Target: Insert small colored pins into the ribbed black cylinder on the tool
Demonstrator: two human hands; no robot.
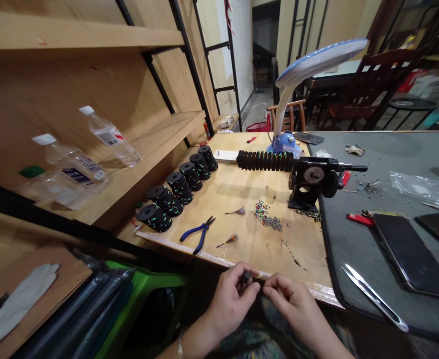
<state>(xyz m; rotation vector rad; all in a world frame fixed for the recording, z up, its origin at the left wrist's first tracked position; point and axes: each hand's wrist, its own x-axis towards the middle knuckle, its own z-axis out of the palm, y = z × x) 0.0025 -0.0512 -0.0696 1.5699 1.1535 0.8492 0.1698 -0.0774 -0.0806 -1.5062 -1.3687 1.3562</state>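
Observation:
My left hand (227,301) is closed around a small dark object (246,276), mostly hidden by the fingers, so its kind does not show. Close beside it, my right hand (294,301) pinches thumb and finger together; whatever is between them is too fine to make out. Both hands are just in front of the wooden table's near edge. Past them on the wood lie blue-handled pliers (201,233), two tufted pieces (231,241) with thin stems, a pile of coloured beads (261,211), small grey metal pieces (274,223) and a thin dark strand (296,260) with tiny fittings.
Stacks of black spools (180,188) line the left side. A black winding device (311,179) carries more black discs (265,160) on its rod, under a blue lamp (298,75). On the grey mat are tweezers (374,299) and a phone (414,254). Bottles (109,132) occupy the left shelf.

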